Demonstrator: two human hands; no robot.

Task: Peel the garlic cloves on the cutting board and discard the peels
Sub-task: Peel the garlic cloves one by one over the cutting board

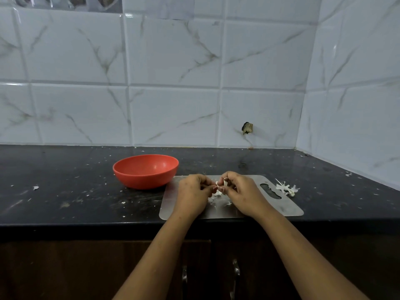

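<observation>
- Above the cutting board (272,205), the left grip (192,192) and the right grip (241,191) both pinch one garlic clove (221,185).
- A peel pile (286,188) lies at its right edge, and a red bowl (146,171) sits just left.

Two forearms are showing bare along their whole visible length, running from the bottom edge of the frame up to its centre, where the left hand (192,192) and the right hand (243,192) are likewise showing uncovered.
</observation>
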